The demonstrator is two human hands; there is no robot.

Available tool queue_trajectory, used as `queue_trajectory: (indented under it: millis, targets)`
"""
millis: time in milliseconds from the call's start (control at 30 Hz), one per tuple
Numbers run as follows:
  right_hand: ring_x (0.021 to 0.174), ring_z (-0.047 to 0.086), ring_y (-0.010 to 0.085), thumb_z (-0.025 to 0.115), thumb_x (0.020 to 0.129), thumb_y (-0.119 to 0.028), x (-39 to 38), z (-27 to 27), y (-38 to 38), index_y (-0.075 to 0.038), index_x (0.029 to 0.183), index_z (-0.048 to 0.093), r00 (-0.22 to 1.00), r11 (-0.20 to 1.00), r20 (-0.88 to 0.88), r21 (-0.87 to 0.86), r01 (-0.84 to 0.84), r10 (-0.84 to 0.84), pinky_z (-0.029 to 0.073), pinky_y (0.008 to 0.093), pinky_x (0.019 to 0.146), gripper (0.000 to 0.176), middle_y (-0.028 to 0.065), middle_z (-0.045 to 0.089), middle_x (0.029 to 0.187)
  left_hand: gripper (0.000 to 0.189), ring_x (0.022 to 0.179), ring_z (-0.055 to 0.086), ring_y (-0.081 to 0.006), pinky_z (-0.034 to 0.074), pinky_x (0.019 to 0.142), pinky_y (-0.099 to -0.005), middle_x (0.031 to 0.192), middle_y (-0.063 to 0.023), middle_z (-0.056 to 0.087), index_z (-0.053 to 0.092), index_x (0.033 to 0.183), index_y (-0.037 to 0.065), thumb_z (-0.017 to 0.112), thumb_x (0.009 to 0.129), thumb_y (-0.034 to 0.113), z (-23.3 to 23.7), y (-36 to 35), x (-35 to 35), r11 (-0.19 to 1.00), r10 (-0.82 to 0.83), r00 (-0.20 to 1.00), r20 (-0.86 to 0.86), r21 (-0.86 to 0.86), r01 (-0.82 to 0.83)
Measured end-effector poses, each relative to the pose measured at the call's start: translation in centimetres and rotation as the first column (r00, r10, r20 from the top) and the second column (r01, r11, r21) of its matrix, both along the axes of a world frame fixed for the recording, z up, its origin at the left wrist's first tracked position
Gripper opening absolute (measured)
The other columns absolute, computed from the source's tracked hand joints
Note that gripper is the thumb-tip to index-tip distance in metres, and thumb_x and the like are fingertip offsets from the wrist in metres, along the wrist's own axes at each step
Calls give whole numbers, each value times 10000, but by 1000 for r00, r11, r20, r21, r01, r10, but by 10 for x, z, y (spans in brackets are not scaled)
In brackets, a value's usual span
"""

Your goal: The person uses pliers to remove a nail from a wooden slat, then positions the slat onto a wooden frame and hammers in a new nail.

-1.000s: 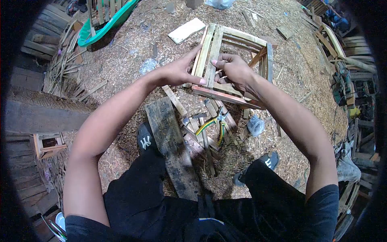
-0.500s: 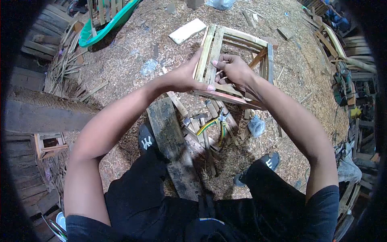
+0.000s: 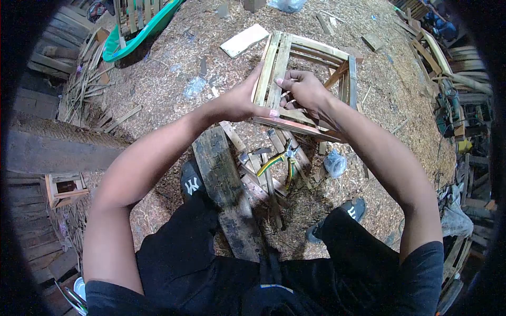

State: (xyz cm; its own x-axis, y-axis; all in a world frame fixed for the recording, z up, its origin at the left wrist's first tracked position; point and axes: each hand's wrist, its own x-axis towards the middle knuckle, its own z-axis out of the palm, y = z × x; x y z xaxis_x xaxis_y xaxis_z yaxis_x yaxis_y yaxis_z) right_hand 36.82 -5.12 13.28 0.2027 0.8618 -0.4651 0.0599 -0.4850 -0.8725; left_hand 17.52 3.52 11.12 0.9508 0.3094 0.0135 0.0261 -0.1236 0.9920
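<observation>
A small slatted wooden crate [image 3: 283, 58] is held up in front of me, its open frame showing gaps between the strips. My left hand [image 3: 245, 100] wraps round its near left corner, thumb along the lower edge. At the inner edge of a left-side slat, my right hand [image 3: 310, 94] pinches with its thumb on the wood and its other fingers curled, partly hidden. Beneath the crate, pliers with yellow-green handles [image 3: 270, 164] lie on scattered wood offcuts [image 3: 272, 184].
A thick dark plank [image 3: 221, 171] runs between my legs. Nearby on the shavings-covered ground are a clear plastic bundle [image 3: 335, 164] and a pale board [image 3: 245, 40]. A green tub [image 3: 142, 37] stands upper left; a smaller wooden frame [image 3: 66, 190] is at far left.
Both hands keep the same hold on the crate. Only a very slight shift of the crate and hands shows.
</observation>
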Motion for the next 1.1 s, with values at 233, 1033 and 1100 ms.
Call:
queue_trajectory:
  millis: [233,1033,1100]
  targets:
    - [605,650,127,637,1046,-234,-2,1,-2,-9,1052,687,1000,1000,-21,14,12,-11,553,263,516,231,72,706,808,1355,1393,488,-307,419,1148,-390,1572,-260,388,-194,1625,61,878,811,219,14,-2,-3,999,24,985,-170,36,-18]
    - [614,648,125,632,1046,-218,9,2,-3,-22,1032,660,985,999,-172,-26,-27,22,548,252,515,199,70,686,805,1215,1356,504,-274,451,1115,-387,1530,-217,412,-72,1648,53,836,859,218,5,-5,0,997,50,999,11,-62,-49]
    - [621,649,128,630,1048,-224,9,7,-7,-17,1034,654,979,998,-204,-50,-39,28,562,255,530,209,67,683,814,1221,1355,507,-275,449,1116,-382,1525,-216,419,-72,1649,53,839,856,225,7,-6,-1,995,56,998,-5,-78,-56]
